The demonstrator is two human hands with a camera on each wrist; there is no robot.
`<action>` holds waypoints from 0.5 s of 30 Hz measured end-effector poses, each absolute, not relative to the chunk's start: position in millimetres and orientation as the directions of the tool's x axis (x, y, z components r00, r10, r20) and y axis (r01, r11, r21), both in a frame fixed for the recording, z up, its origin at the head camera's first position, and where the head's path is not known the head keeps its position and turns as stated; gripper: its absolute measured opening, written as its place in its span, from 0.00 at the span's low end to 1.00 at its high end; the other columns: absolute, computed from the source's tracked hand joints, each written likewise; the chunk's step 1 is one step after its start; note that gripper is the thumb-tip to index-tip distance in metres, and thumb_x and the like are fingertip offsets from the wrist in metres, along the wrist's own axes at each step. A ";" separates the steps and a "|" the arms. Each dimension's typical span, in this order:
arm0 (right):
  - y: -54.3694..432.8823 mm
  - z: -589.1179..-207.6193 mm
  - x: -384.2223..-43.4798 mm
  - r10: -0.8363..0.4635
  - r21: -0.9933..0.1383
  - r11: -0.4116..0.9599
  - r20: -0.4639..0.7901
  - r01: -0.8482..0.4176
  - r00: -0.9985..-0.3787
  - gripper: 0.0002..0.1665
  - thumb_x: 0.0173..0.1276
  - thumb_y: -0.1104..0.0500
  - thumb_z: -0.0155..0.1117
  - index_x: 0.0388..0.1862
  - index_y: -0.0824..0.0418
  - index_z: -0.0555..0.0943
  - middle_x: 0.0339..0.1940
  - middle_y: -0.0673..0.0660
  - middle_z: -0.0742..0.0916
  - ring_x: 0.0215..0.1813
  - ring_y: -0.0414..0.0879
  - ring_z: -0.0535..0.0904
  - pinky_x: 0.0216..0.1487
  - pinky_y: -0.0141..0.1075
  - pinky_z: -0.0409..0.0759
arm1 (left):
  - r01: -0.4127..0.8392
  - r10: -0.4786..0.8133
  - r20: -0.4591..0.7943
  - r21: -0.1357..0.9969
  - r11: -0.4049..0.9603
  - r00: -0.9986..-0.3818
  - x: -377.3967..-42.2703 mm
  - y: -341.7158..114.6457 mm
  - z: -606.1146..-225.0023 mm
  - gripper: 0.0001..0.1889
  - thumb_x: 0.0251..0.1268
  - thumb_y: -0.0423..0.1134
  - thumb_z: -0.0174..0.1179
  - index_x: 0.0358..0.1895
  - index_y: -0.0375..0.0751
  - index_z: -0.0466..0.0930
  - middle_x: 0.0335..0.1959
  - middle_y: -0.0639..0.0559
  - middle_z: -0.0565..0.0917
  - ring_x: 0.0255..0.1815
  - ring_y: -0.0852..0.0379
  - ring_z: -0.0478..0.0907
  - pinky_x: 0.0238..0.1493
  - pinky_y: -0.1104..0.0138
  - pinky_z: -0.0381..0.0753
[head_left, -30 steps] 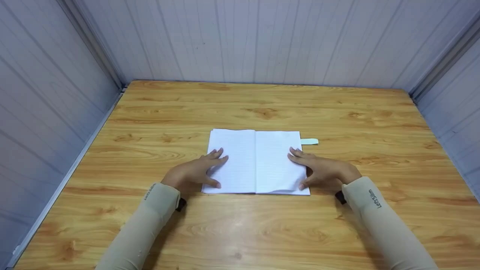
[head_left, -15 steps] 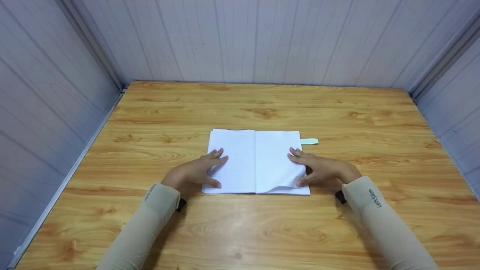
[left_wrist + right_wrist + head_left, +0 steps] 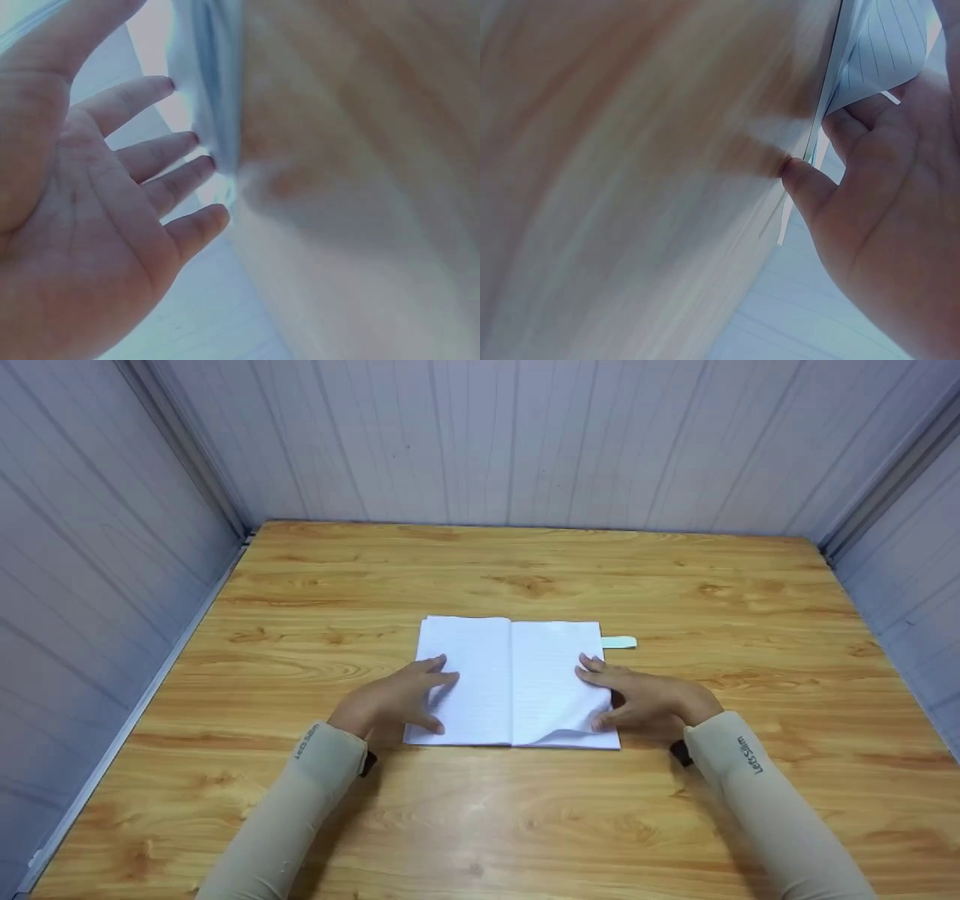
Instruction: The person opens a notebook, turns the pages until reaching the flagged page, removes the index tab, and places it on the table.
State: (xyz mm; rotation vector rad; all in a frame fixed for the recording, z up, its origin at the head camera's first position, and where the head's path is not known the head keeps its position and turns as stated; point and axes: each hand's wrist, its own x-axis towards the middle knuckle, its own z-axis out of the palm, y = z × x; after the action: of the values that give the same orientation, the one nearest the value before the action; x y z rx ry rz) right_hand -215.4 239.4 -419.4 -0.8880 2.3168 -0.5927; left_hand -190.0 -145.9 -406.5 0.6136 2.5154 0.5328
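A white lined notebook (image 3: pixel 476 690) lies spread flat on the wooden table, with blank pages on both sides of its fold. At its left edge my left hand (image 3: pixel 397 694) has spread, straight fingers over the page; the thumb stays apart from them. My right hand (image 3: pixel 649 695) is at the right edge, its fingertips resting on the right page. Under its thumb the page's lower corner (image 3: pixel 566 726) bends up. In the right wrist view that lined page (image 3: pixel 889 52) curls beside the fingers. The left wrist view shows my left palm with extended fingers.
A pale green tab (image 3: pixel 619 643) sticks out from the notebook's right side. The wood-grain table (image 3: pixel 480 825) stretches around it. White panel walls (image 3: pixel 480 442) stand behind and on both sides.
My right thumb has moved slightly up and inward, and the lower right page corner curls more. My left hand has shifted slightly to the right.
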 end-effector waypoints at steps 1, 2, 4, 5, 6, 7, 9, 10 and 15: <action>239.5 -419.6 -215.8 -0.710 -0.581 0.677 -0.356 -0.451 -0.608 0.56 0.64 0.42 0.64 0.78 0.61 0.45 0.80 0.59 0.42 0.80 0.56 0.34 0.76 0.56 0.44 | 0.333 0.517 -0.362 0.461 0.822 -0.775 -190.1 -143.9 -404.9 0.43 0.55 0.43 0.71 0.74 0.48 0.58 0.79 0.45 0.48 0.80 0.45 0.42 0.77 0.51 0.48; 239.5 -419.9 -216.2 -0.712 -0.582 0.676 -0.355 -0.453 -0.606 0.56 0.63 0.42 0.64 0.78 0.61 0.46 0.80 0.59 0.42 0.80 0.56 0.34 0.76 0.56 0.44 | 0.353 0.528 -0.353 0.453 0.819 -0.772 -190.1 -141.8 -403.4 0.43 0.55 0.43 0.70 0.74 0.46 0.59 0.78 0.43 0.49 0.79 0.43 0.43 0.76 0.50 0.49; 239.5 -420.6 -216.7 -0.713 -0.581 0.675 -0.354 -0.455 -0.605 0.56 0.63 0.42 0.64 0.78 0.62 0.46 0.80 0.59 0.42 0.80 0.57 0.34 0.76 0.56 0.43 | 0.397 0.554 -0.319 0.441 0.805 -0.769 -189.9 -137.5 -400.9 0.41 0.57 0.43 0.69 0.73 0.43 0.60 0.77 0.39 0.54 0.78 0.40 0.48 0.75 0.50 0.52; 239.5 -421.0 -216.9 -0.713 -0.581 0.675 -0.353 -0.455 -0.606 0.56 0.63 0.42 0.64 0.78 0.62 0.46 0.80 0.59 0.42 0.80 0.57 0.34 0.76 0.56 0.43 | 0.415 0.566 -0.298 0.440 0.796 -0.769 -189.7 -135.4 -399.6 0.40 0.58 0.44 0.68 0.73 0.42 0.61 0.76 0.39 0.56 0.77 0.40 0.50 0.75 0.50 0.54; 239.5 -421.2 -217.0 -0.711 -0.581 0.676 -0.354 -0.454 -0.607 0.56 0.63 0.42 0.64 0.78 0.61 0.46 0.80 0.59 0.42 0.80 0.57 0.34 0.76 0.56 0.43 | 0.430 0.576 -0.274 0.443 0.787 -0.770 -189.4 -133.1 -398.7 0.39 0.59 0.44 0.68 0.72 0.42 0.62 0.75 0.38 0.59 0.76 0.40 0.53 0.74 0.50 0.55; 239.7 -421.4 -217.0 -0.709 -0.579 0.679 -0.357 -0.451 -0.609 0.56 0.63 0.41 0.64 0.78 0.61 0.46 0.80 0.59 0.42 0.80 0.57 0.34 0.76 0.56 0.43 | 0.447 0.589 -0.243 0.452 0.772 -0.771 -189.0 -130.6 -398.3 0.38 0.60 0.44 0.67 0.72 0.41 0.63 0.73 0.38 0.62 0.75 0.41 0.56 0.74 0.51 0.57; 240.0 -421.5 -216.8 -0.705 -0.578 0.683 -0.363 -0.446 -0.610 0.56 0.64 0.41 0.63 0.78 0.60 0.45 0.80 0.58 0.41 0.80 0.57 0.34 0.76 0.56 0.43 | 0.479 0.615 -0.172 0.481 0.734 -0.770 -187.7 -124.9 -398.6 0.35 0.61 0.45 0.66 0.70 0.39 0.65 0.70 0.39 0.67 0.72 0.43 0.62 0.72 0.53 0.62; 240.3 -421.4 -216.8 -0.702 -0.577 0.686 -0.366 -0.443 -0.611 0.56 0.64 0.41 0.63 0.78 0.60 0.45 0.80 0.58 0.41 0.80 0.57 0.34 0.76 0.56 0.43 | 0.492 0.626 -0.139 0.497 0.714 -0.767 -187.0 -121.5 -399.1 0.34 0.62 0.45 0.65 0.69 0.38 0.66 0.68 0.40 0.70 0.71 0.44 0.64 0.71 0.53 0.64; 240.0 -421.3 -216.4 -0.694 -0.577 0.694 -0.376 -0.431 -0.614 0.55 0.64 0.40 0.63 0.78 0.58 0.45 0.80 0.58 0.41 0.80 0.57 0.33 0.76 0.57 0.42 | 0.545 0.673 -0.030 0.560 0.624 -0.739 -183.7 -100.7 -407.1 0.30 0.63 0.47 0.64 0.66 0.38 0.70 0.62 0.45 0.76 0.63 0.49 0.73 0.66 0.57 0.71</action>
State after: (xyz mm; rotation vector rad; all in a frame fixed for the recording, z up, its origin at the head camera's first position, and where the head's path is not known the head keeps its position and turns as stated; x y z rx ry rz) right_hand -216.4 240.0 -421.3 -0.8580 2.3141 -0.5861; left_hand -183.7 -100.7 -407.1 0.9972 2.6108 0.7836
